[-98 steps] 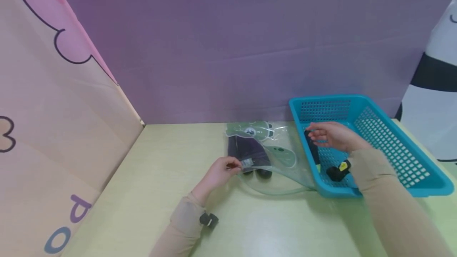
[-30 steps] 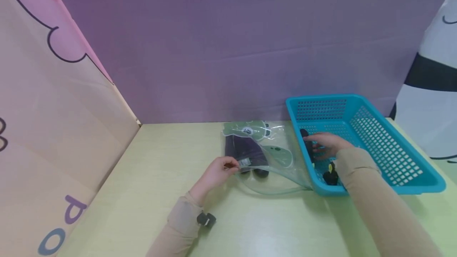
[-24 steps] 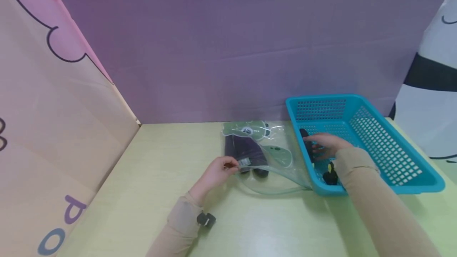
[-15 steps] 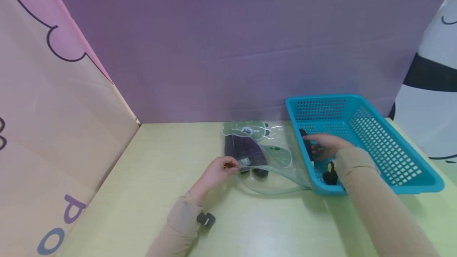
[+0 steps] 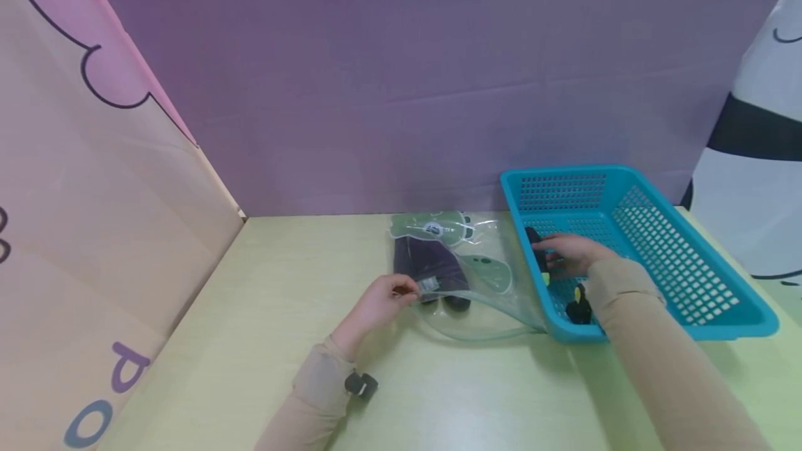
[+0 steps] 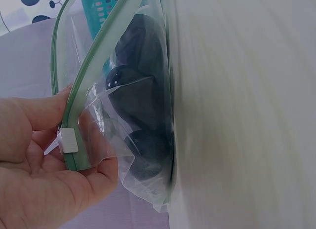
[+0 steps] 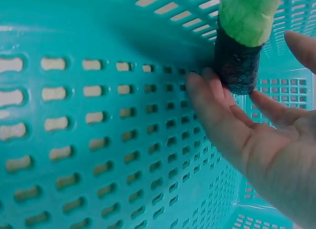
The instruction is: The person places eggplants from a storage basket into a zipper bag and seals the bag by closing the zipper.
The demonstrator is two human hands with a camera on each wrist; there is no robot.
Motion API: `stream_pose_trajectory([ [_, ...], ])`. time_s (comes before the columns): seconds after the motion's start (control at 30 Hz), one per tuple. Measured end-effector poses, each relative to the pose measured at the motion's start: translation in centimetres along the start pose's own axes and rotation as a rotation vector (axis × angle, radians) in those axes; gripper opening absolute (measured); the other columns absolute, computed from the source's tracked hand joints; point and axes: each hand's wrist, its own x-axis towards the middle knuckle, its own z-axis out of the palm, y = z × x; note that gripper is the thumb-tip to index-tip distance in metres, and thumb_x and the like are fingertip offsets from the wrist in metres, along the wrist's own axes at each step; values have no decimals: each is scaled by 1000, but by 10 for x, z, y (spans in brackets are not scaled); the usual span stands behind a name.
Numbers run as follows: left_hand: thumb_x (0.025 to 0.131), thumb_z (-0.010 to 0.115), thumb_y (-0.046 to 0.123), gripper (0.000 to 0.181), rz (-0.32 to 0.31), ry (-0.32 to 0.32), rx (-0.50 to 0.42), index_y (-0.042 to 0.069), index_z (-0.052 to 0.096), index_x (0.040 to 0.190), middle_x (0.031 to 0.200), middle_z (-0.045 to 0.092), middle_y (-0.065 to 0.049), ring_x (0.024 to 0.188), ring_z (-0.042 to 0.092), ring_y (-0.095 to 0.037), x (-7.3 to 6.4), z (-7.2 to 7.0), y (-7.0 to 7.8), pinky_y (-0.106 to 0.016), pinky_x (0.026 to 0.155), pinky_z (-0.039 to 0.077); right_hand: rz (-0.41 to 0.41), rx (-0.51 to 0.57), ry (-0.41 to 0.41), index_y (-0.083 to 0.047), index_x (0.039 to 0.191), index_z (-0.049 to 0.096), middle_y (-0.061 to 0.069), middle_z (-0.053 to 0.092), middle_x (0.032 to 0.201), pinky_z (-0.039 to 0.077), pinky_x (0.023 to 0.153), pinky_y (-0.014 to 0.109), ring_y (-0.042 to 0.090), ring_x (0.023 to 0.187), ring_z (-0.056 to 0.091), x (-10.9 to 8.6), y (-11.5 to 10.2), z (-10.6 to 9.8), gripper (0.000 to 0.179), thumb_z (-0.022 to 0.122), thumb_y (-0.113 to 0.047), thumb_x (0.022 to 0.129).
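Observation:
My left hand (image 5: pixel 380 305) pinches the green zip edge of a clear zip bag (image 5: pixel 491 273) near its slider. In the left wrist view, the white slider (image 6: pixel 68 140) sits by the fingers, and the mouth of the bag gapes. Inside lie dark purple rounded things that look like eggplants (image 6: pixel 136 98). The right hand (image 5: pixel 570 252) reaches into a blue plastic basket (image 5: pixel 677 252). Its fingers grip a long dark eggplant (image 5: pixel 541 256) with a green end, close to the basket's left wall. The right wrist view shows the fingers around the eggplant's lower part (image 7: pixel 237 61).
The basket stands at the back right of a pale table (image 5: pixel 301 256), beside the bag. A purple backdrop (image 5: pixel 351 103) rises behind, and a printed cloth (image 5: pixel 81 214) closes off the left. Small black cameras (image 5: pixel 361 385) are strapped to the wrists.
My right hand has lowered into the basket and taken hold of the eggplant, whose green end has just shifted slightly up. The left hand stays on the bag's edge.

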Motion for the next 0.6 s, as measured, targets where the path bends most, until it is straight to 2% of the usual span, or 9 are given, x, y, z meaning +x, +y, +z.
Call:
stream_pose_trajectory([
  [0.13, 87, 62, 2, 7, -3, 0, -7, 1, 67, 92, 92, 68, -10, 88, 62, -20, 0, 0, 0, -31, 83, 53, -8, -31, -15, 8, 146, -9, 40, 5, 147, 29, 111, 54, 50, 138, 15, 0, 0, -1, 73, 42, -15, 99],
  [0.33, 87, 61, 2, 7, 6, -6, -6, 1, 67, 92, 92, 68, -10, 88, 62, -20, 0, 0, 0, -31, 83, 53, -33, -110, -17, 8, 146, -6, 38, 9, 148, 34, 108, 52, 50, 138, 16, 1, 2, -4, 69, 41, -13, 100],
  [0.47, 87, 61, 1, 7, 8, -8, -7, 1, 67, 92, 92, 68, -11, 88, 62, -21, 0, 0, 0, -31, 83, 53, -51, -106, -10, 7, 147, -3, 35, 10, 149, 37, 107, 51, 47, 138, 19, 2, 3, -6, 65, 38, -16, 102],
  [0.6, 87, 61, 1, 7, 5, -4, -7, 1, 67, 91, 91, 68, -10, 88, 62, -21, 0, 0, 1, -31, 83, 53, -56, -94, 2, 6, 148, -1, 34, 12, 149, 38, 107, 50, 46, 137, 21, 1, 3, -7, 66, 41, -15, 101],
])
